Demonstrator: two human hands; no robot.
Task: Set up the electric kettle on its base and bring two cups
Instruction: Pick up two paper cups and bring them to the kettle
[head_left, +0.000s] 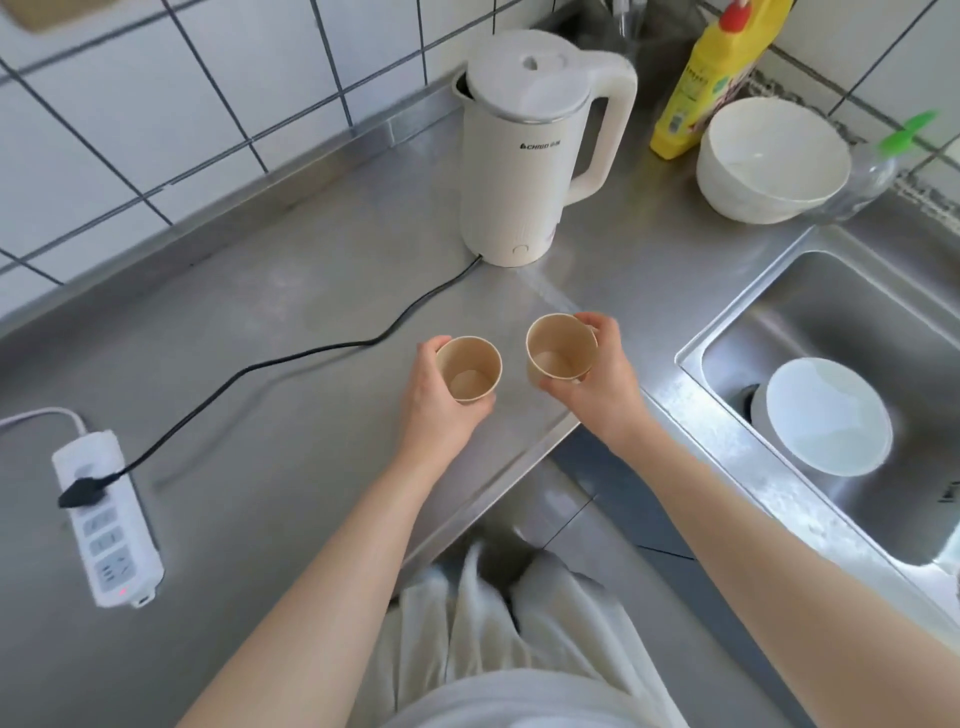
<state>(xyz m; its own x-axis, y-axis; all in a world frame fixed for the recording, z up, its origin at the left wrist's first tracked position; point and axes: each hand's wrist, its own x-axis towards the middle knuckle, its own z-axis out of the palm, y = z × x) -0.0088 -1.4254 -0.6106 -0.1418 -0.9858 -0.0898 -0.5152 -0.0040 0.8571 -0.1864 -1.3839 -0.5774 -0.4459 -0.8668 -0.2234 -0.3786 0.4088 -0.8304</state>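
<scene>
Two paper cups (470, 369) (560, 352) in my grip near tabletop (291, 312) edge: left hand (434, 400) & right hand (605, 379), fingers wrapped round sidewalls. Prob light, crushable; hold mid-wall, gently. Kettle (524, 156) beyond, on base.

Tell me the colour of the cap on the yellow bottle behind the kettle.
Red. The cap tops the yellow bottle, shown at the upper edge of the head view.

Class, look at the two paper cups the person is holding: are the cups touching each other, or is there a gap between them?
Apart. The head view shows bare steel counter between the left cup, held by the left hand, and the right cup, held by the right hand.
</scene>
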